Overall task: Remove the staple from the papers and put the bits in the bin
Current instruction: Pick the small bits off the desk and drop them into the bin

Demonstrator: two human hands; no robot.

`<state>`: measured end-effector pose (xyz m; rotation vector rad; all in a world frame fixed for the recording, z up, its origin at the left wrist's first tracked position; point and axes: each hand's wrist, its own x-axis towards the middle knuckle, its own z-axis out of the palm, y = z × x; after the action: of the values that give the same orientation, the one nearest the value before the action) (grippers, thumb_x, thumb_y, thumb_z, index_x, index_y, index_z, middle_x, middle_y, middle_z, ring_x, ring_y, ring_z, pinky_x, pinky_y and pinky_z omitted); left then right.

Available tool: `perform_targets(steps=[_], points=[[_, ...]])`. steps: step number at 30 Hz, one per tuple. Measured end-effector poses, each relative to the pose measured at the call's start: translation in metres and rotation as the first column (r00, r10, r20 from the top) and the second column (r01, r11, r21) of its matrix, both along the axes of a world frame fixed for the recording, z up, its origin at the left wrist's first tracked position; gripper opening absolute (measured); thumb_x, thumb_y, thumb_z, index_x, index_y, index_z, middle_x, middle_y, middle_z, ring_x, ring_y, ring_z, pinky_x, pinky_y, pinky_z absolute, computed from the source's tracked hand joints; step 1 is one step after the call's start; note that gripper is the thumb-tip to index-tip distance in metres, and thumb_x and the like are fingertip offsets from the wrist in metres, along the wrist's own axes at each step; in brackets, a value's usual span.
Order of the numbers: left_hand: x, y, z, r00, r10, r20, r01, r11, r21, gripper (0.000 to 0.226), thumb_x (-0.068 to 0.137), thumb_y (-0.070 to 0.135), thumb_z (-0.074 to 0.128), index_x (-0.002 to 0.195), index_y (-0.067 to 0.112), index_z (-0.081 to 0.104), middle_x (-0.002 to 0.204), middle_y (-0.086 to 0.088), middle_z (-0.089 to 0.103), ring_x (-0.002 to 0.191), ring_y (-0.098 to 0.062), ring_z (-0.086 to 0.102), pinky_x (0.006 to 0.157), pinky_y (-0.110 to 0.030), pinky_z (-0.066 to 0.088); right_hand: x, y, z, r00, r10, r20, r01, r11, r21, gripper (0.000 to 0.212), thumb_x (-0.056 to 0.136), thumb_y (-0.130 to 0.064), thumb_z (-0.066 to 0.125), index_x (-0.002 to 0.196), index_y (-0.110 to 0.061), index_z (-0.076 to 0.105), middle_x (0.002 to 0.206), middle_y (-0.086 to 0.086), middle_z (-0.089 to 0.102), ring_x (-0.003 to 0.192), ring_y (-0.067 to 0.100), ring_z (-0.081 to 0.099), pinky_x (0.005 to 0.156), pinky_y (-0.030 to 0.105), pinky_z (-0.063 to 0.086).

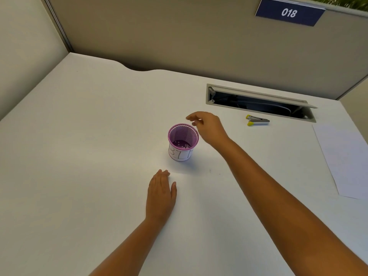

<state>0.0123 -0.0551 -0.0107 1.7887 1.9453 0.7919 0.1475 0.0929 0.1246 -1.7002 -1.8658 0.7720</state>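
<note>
Your left hand [161,196] lies flat on the white desk [89,136], palm down, fingers together and holding nothing, just short of the bin. The bin [182,143] — a small purple mesh cup with a white paper label wrapped round its lower half — stands upright near the middle of the desk, with pale specks on its floor. Your right hand [209,128] hangs at the bin's far right rim, fingers loosely curled with thumb and forefinger drawn close; whether anything is pinched between them you cannot tell. Further right, the staple remover [257,120] — metal with yellow grips — lies on the desk beside the open cable tray [258,101]. The papers [344,160] lie flat at the right edge, well apart from the bin.
</note>
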Motion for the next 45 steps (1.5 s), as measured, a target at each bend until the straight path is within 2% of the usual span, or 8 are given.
perform_targets(steps=[3,7,12,22,26,31,37,45], points=[[0.0,0.001,0.0,1.0,0.001,-0.019,-0.001,1.0,-0.001,0.045,0.086,0.031,0.037,0.111,-0.002,0.057,0.112,-0.02,0.064,0.11,-0.037,0.058,0.093,-0.048,0.044,0.019,0.0,-0.002,0.996,-0.092,-0.004,0.091,0.991,0.098,0.036,0.092,0.004,0.033,0.109,-0.006,0.063,0.11,0.013,0.063,0.089,0.015,0.058,0.081,0.022,0.044],[0.0,0.001,0.0,0.999,-0.007,-0.032,0.007,1.0,-0.012,0.049,0.085,0.033,0.034,0.112,-0.002,0.056,0.114,-0.02,0.063,0.112,-0.037,0.057,0.094,-0.047,0.044,0.046,-0.011,-0.032,0.968,-0.176,0.176,0.163,0.983,0.084,0.043,0.087,0.012,0.035,0.121,-0.008,0.053,0.126,0.012,0.052,0.11,0.022,0.055,0.09,0.027,0.042],[0.0,0.001,-0.001,1.0,-0.004,-0.023,0.004,1.0,-0.02,0.05,0.085,0.033,0.034,0.113,-0.003,0.055,0.114,-0.021,0.062,0.112,-0.038,0.056,0.095,-0.049,0.043,0.072,-0.051,-0.085,0.912,-0.009,0.411,0.094,0.977,-0.189,0.045,0.089,0.004,0.036,0.131,-0.006,0.047,0.135,0.014,0.045,0.126,0.029,0.041,0.104,0.035,0.036],[0.0,0.002,-0.001,0.999,-0.02,-0.025,0.019,0.999,-0.03,0.048,0.085,0.031,0.034,0.111,-0.003,0.055,0.113,-0.02,0.062,0.113,-0.038,0.055,0.095,-0.048,0.044,0.063,-0.124,-0.106,0.904,0.162,0.395,-0.118,0.984,-0.132,0.049,0.093,0.001,0.036,0.141,-0.01,0.034,0.146,0.007,0.037,0.136,0.021,0.032,0.11,0.03,0.029],[0.0,0.002,-0.002,0.999,-0.026,-0.026,0.025,0.999,-0.037,0.049,0.086,0.032,0.033,0.113,-0.002,0.055,0.115,-0.02,0.061,0.115,-0.038,0.054,0.095,-0.047,0.043,0.074,-0.125,-0.107,0.955,-0.139,0.262,0.169,0.981,-0.096,0.047,0.1,-0.025,0.032,0.145,-0.014,0.026,0.155,0.003,0.021,0.144,0.017,0.014,0.118,0.029,0.01],[0.0,0.002,-0.002,0.999,-0.026,-0.022,0.025,0.999,-0.041,0.049,0.086,0.032,0.033,0.113,-0.003,0.055,0.115,-0.02,0.061,0.114,-0.038,0.054,0.096,-0.047,0.043,0.08,-0.143,-0.118,0.822,-0.127,0.556,0.31,0.918,-0.248,0.079,0.093,-0.057,0.02,0.146,-0.005,-0.007,0.157,0.011,-0.011,0.145,0.024,-0.013,0.116,0.041,-0.011],[0.0,0.002,-0.002,0.999,-0.025,-0.02,0.024,0.999,-0.043,0.049,0.085,0.032,0.034,0.112,-0.003,0.055,0.113,-0.02,0.062,0.113,-0.037,0.055,0.096,-0.047,0.043,0.064,-0.147,-0.125,0.81,-0.053,0.584,0.25,0.932,-0.262,0.13,0.041,-0.083,-0.035,0.143,-0.004,-0.019,0.154,0.013,-0.022,0.142,0.026,-0.023,0.11,0.047,-0.02],[-0.001,0.003,-0.003,0.999,-0.031,-0.017,0.03,0.997,-0.069,0.052,0.086,0.036,0.031,0.115,-0.001,0.053,0.119,-0.018,0.059,0.119,-0.035,0.05,0.1,-0.045,0.04,0.046,-0.124,-0.124,0.822,0.097,0.561,0.075,0.959,-0.275,0.13,0.041,-0.086,-0.03,0.144,-0.008,-0.018,0.154,0.009,-0.024,0.138,0.021,-0.03,0.106,0.049,-0.024]])
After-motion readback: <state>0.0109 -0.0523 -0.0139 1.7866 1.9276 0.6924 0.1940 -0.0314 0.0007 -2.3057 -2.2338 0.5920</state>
